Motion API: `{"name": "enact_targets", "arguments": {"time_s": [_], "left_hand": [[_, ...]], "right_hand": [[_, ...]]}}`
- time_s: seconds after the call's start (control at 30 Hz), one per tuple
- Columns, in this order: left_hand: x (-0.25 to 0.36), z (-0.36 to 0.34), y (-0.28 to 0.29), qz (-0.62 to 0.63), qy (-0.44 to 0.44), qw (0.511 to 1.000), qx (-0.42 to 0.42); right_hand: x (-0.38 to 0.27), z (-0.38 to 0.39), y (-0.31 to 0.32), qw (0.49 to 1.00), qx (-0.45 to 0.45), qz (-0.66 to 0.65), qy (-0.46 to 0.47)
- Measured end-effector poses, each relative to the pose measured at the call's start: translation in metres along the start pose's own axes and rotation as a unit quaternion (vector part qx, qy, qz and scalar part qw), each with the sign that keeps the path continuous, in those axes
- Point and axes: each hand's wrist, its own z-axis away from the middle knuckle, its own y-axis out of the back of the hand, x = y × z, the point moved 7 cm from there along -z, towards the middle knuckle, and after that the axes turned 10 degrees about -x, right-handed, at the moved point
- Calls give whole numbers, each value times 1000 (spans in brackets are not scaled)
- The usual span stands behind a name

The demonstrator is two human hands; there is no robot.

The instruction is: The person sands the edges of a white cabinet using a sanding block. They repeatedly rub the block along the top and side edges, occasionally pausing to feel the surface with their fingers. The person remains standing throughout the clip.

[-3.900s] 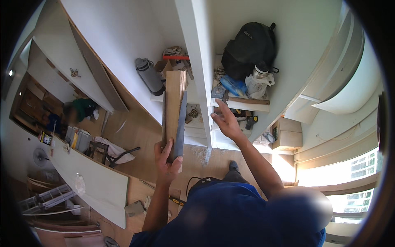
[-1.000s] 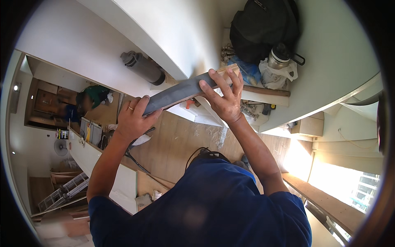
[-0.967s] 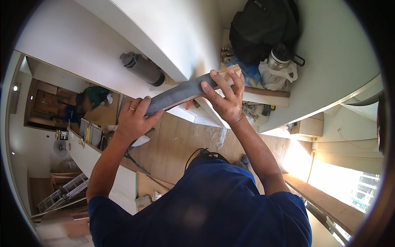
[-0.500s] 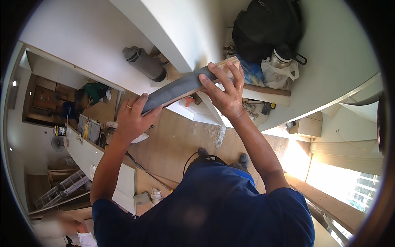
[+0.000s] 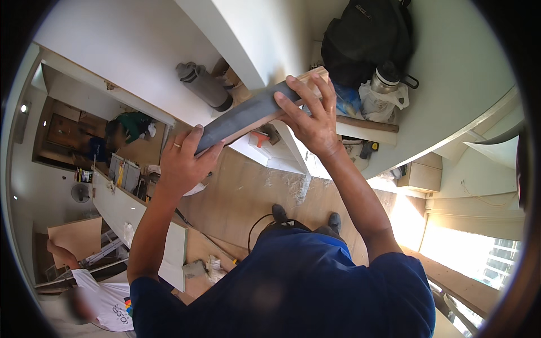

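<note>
A long wooden block (image 5: 245, 116) with a dark grey, sandpaper-like face is held up in front of me, its right end higher than its left. My left hand (image 5: 183, 160), with a ring on one finger, grips the lower left end between thumb and fingers. At the upper right end, bare wood shows where the fingers of my right hand (image 5: 316, 121) wrap over the block. Behind it stands the edge of a white panel (image 5: 236, 42); I cannot tell whether block and panel touch.
A grey bottle (image 5: 204, 85) stands beyond the block. On a shelf at right are a black backpack (image 5: 366, 45) and a steel bottle (image 5: 385, 79) in a plastic bag. Shavings (image 5: 296, 188) litter the wooden floor. At lower left, a person in white (image 5: 104, 301) holds a board (image 5: 79, 239) near a ladder.
The person at lower left has come further into view, now with a board raised. The surroundings have shifted slightly in view; both my hands keep their grip on the block.
</note>
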Motion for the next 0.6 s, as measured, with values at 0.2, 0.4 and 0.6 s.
{"name": "enact_targets", "arguments": {"time_s": [0.2,0.4,0.6], "left_hand": [[26,-62,-28,2,1,1000,-14],[37,-59,-24,44,-7,997,-56],[8,-18,10,-7,-14,999,-48]], "right_hand": [[65,5,8,999,-32,0,-7],[53,37,20,997,-31,12,-69],[3,18,-12,997,-13,-34,-65]]}}
